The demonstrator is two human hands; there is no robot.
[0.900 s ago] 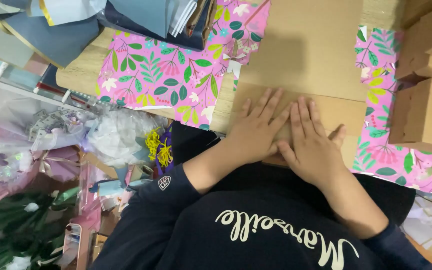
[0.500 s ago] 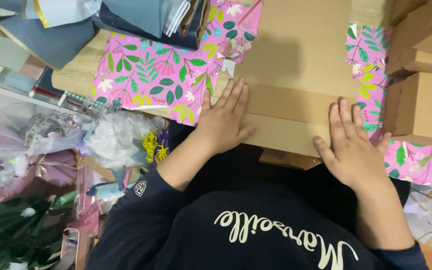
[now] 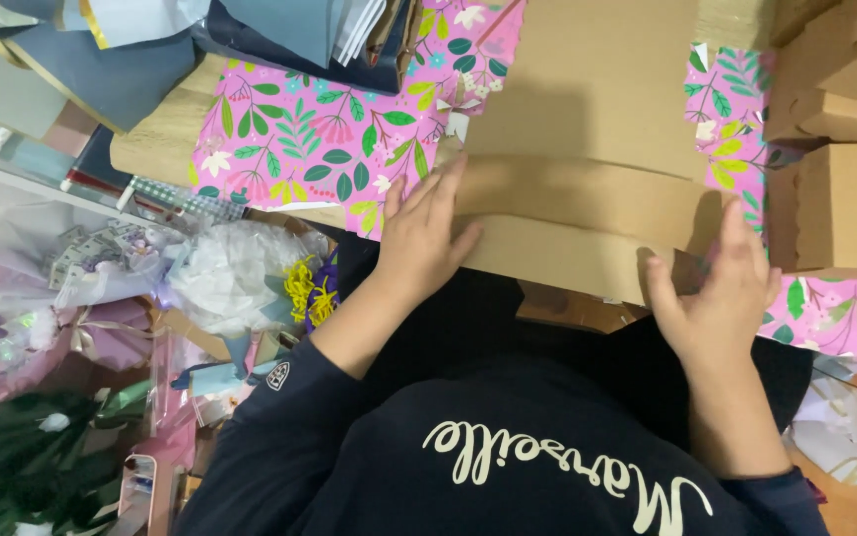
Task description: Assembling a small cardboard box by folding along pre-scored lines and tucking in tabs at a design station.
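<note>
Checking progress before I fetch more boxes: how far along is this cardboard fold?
Done: two folded boxes stand at right. In hand: left hand presses the cardboard sheet flat, right hand lifts its near flap. Left: the sheet has no upright walls yet.

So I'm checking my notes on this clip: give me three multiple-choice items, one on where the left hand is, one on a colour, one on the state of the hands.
1. Where is the left hand?
A. on the left end of the cardboard sheet
B. on the white bouquet
C. on the grey papers

2. What colour is the patterned paper under the cardboard?
A. plain blue
B. pink with leaves
C. yellow stripes

3. How is the right hand?
A. clenched in a fist
B. holding scissors
C. open, fingers at the folded flap's right end

Answers: 1 A, its fingers lie flat on the cardboard; 2 B, pink shows on both sides of the sheet; 3 C, spread fingers, no tool.
</note>
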